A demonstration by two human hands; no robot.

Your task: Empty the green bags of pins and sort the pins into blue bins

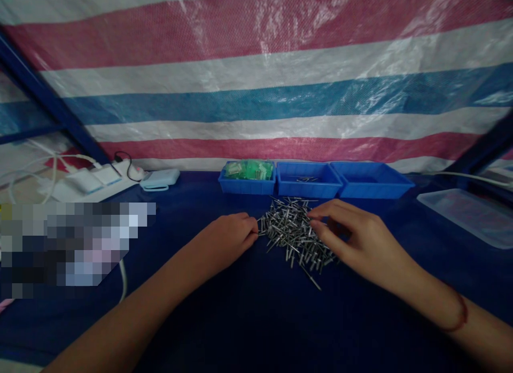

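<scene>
1. Nearest: left forearm (136, 309) and right forearm (427, 293), both bare, are slanting across the lower corners; a red band (465, 311) is circling the right wrist.
2. Left hand (234, 234) is resting at the left edge of the heap of metal pins (290, 228), fingers bent together, pin ends showing at the tips. Cannot tell if it is gripping any.
3. Right hand (356, 231) is hovering at the heap's right side, thumb and forefinger nearly meeting. Cannot tell if anything is being pinched.
4. The heap is lying jumbled on the dark blue tabletop (256, 325), between the hands; one long pin (313, 280) is jutting toward the camera.
5. Beyond it, three blue bins are standing in a row: left bin (248, 187) holding green packets (252, 170), middle bin (308, 190) holding a few loose pins (306, 179), right bin (374, 189) alongside.
6. Far right, a clear plastic tray (468, 218) is lying flat. Far left, a pale blue case (160, 178) is sitting beside a white power strip (100, 183).
7. A striped sheet (256, 95) is hanging behind.
</scene>
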